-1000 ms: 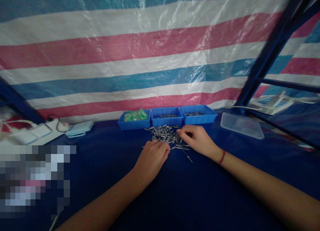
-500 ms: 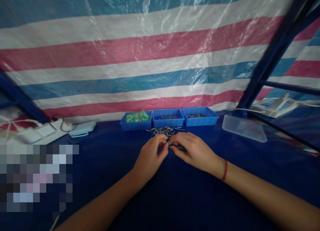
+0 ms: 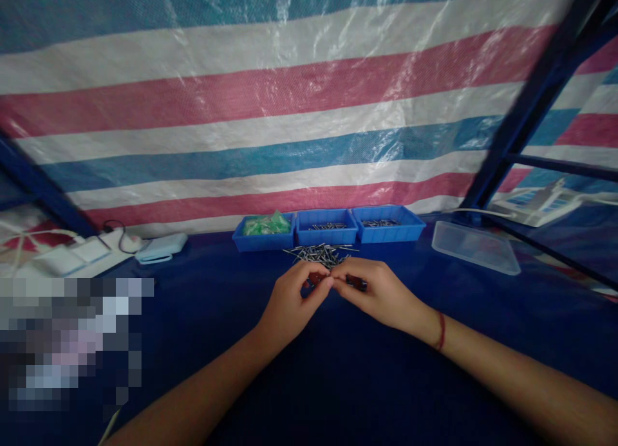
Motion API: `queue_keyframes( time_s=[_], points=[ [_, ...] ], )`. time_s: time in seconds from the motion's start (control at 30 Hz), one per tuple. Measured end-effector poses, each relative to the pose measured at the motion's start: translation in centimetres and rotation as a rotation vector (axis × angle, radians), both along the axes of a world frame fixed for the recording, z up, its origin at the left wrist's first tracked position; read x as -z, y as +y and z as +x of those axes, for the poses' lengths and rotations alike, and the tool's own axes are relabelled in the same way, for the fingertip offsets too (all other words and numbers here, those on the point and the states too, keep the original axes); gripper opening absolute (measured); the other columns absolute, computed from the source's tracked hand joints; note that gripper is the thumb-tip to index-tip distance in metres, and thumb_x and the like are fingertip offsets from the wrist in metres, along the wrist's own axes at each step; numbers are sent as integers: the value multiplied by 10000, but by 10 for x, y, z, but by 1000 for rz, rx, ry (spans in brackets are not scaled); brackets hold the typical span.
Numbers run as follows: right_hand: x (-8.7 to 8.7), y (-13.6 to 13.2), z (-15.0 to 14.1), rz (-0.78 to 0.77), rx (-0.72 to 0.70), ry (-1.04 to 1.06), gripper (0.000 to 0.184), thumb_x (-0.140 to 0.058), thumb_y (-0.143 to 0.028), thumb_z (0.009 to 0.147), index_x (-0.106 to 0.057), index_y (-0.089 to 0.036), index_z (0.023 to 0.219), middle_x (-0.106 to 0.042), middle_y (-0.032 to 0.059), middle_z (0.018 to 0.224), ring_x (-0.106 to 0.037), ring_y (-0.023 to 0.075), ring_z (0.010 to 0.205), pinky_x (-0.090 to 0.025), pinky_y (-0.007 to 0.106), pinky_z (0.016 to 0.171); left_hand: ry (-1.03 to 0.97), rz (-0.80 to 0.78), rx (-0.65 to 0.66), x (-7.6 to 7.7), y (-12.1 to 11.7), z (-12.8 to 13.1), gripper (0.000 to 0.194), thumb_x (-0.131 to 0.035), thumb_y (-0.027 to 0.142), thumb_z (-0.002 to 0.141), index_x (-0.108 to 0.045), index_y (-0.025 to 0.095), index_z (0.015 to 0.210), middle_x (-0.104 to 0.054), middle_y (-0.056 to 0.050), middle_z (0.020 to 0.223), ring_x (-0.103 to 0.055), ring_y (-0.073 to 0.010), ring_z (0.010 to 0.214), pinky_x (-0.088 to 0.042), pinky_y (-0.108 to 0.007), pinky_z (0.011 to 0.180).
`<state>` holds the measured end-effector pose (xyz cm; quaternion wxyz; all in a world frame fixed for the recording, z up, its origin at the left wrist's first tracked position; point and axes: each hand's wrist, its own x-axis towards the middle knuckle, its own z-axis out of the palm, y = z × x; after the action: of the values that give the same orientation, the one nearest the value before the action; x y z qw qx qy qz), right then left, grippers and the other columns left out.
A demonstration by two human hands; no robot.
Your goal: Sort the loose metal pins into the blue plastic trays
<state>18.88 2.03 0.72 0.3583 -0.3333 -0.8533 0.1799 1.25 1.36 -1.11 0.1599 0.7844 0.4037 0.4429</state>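
Observation:
My left hand [image 3: 295,298] and my right hand [image 3: 379,290] meet at the fingertips, just in front of a heap of thin metal pieces [image 3: 318,254] like pins or screws. Thumb and forefinger of each hand are pinched together. Whatever sits between the fingertips is too small to make out. Some of the heap is hidden behind my fingers. Behind it stand a blue bin with green plastic packing [image 3: 266,224] inside, a middle blue bin [image 3: 327,238] and a right blue bin [image 3: 390,232], the last two holding similar metal pieces.
A clear plastic lid or shallow tray [image 3: 476,248] lies right of the bins on the dark blue table [image 3: 309,381]. At left are a power strip [image 3: 91,254] with plugs and a light blue case [image 3: 161,248]. Striped sheeting [image 3: 290,111] hangs behind, between blue metal posts.
My right hand's fingers have drawn off the heap toward me, and its fingertips now touch those of my left hand. The bins and heap look unchanged; the view has shifted slightly.

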Motion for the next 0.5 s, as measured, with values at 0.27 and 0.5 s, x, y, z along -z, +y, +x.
queue_keyframes(
  time_s=[0.27, 0.5],
  points=[
    [3, 1, -1, 18, 5, 50, 87, -549, -181, 825, -632, -177, 849, -605, 31, 806, -554, 130, 720, -444, 256, 628, -17, 12, 24, -1, -1, 0, 49, -536, 165, 842, -581, 184, 845, -611, -3, 799, -554, -121, 707, -443, -245, 651],
    [7, 5, 0, 36, -7, 24, 108, -550, -152, 807, -636, -197, 855, -591, 47, 930, -581, 152, 853, -480, 297, 753, -40, 38, 4, -3, -3, -1, 48, -519, 173, 855, -564, 182, 840, -603, -2, 801, -541, -116, 704, -429, -242, 648]
  ],
)
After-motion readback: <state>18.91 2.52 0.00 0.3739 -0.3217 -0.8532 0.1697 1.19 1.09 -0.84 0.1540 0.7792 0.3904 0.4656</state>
